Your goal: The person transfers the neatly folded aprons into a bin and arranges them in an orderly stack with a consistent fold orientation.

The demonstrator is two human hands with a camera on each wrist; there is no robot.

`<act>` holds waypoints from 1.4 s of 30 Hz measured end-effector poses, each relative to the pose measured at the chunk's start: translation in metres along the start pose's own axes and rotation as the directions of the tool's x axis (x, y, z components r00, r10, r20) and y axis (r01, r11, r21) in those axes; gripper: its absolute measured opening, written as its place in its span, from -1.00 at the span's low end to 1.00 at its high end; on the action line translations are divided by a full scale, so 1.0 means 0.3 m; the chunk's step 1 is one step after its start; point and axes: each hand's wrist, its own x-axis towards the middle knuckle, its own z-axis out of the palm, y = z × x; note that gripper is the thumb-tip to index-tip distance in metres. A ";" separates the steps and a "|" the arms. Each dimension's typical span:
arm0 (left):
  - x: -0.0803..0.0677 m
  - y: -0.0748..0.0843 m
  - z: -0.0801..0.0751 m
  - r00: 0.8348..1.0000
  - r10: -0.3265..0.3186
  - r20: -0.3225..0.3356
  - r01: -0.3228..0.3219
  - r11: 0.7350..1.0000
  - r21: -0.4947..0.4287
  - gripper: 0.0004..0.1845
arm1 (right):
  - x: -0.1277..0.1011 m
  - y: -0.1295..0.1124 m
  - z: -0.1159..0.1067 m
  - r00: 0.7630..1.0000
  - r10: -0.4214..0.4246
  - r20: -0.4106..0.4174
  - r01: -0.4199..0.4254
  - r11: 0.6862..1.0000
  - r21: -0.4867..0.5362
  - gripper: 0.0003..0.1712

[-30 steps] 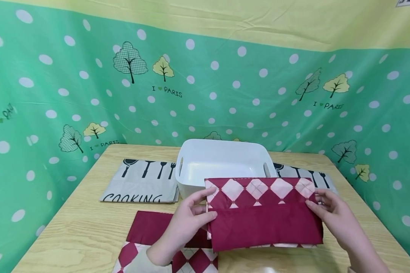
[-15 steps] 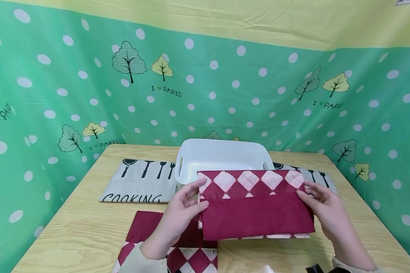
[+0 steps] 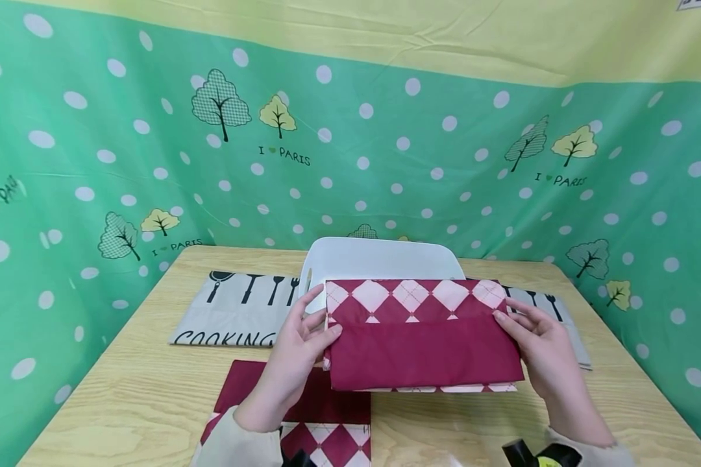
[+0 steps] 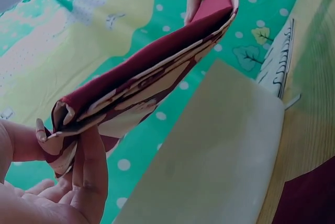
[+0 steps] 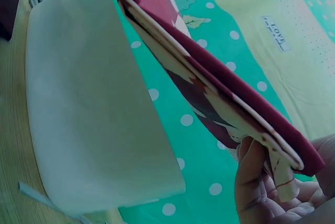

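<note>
Both hands have carried the folded maroon cloth (image 3: 420, 334) up the frame and away from the person over the last second; it now hangs above the near rim of the white bin (image 3: 380, 259) at centre frame, hiding most of the opening that showed earlier. That suggests, as a judgement only, that the cloth is about to go down into the bin.

Nearest the viewer, at bottom centre-left, a second maroon cloth with pink diamonds (image 3: 304, 421) lies flat on the desk (image 3: 128, 402), partly under the left forearm.

Above it, the left hand (image 3: 295, 353) pinches the carried cloth's left edge, thumb on top and fingers (image 4: 91, 166) curled beneath, as the left wrist view shows. The right hand (image 3: 540, 350) grips the right edge the same way, its fingers (image 5: 251, 174) wrapped under the folded layers. The cloth is held level between them, clear of the desk.

Behind the bin, two grey cloths printed with black kitchen tools lie flat: one at middle left reading COOKING (image 3: 239, 311), one at middle right (image 3: 552, 311).

Farthest back hangs a green dotted backdrop (image 3: 385, 149) with trees.

Count: two hands, two maroon cloths, two grey cloths, one bin.
</note>
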 end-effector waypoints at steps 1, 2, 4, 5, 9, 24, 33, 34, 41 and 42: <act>0.001 -0.001 -0.001 1.000 -0.002 -0.007 0.002 1.000 -0.002 -0.23 | 0.002 -0.001 0.004 1.000 0.000 -0.003 0.000 1.000 0.013 -0.45; 0.003 -0.001 -0.002 1.000 -0.004 -0.015 0.004 1.000 0.001 -0.24 | 0.004 -0.001 0.008 1.000 0.000 -0.003 0.000 1.000 0.016 -0.43; 0.007 0.000 -0.005 1.000 -0.003 -0.028 0.003 1.000 0.003 -0.26 | 0.008 -0.003 0.014 1.000 0.003 0.003 -0.004 1.000 0.029 -0.36; 0.010 0.000 -0.006 0.999 -0.005 -0.037 0.005 1.000 0.005 -0.28 | 0.009 -0.004 0.018 1.000 0.004 0.008 -0.004 0.999 0.037 -0.33; 0.019 0.005 -0.013 0.998 -0.002 -0.067 0.004 1.000 0.018 -0.35 | 0.012 -0.008 0.033 1.000 0.003 0.028 -0.005 0.998 0.066 -0.26; 0.054 0.040 -0.029 0.990 0.005 -0.142 0.017 0.989 0.149 -0.39 | 0.033 -0.022 0.070 0.997 0.055 0.059 -0.064 0.985 0.159 -0.38; 0.085 0.058 -0.045 0.993 -0.023 -0.114 0.041 0.988 0.151 -0.37 | 0.046 -0.031 0.069 0.994 0.038 0.100 -0.058 0.976 0.211 -0.42; 0.089 0.060 -0.047 0.994 -0.023 -0.111 0.041 0.987 0.157 -0.36 | 0.049 -0.032 0.069 0.994 0.031 0.103 -0.052 0.976 0.210 -0.43; 0.129 0.082 -0.059 0.992 -0.006 -0.125 0.033 0.975 0.218 -0.35 | 0.068 -0.049 0.073 0.990 -0.029 0.140 0.000 0.979 0.205 -0.34; 0.135 0.087 -0.061 0.992 -0.001 -0.128 0.031 0.972 0.233 -0.35 | 0.070 -0.052 0.074 0.989 -0.038 0.145 0.009 0.980 0.199 -0.30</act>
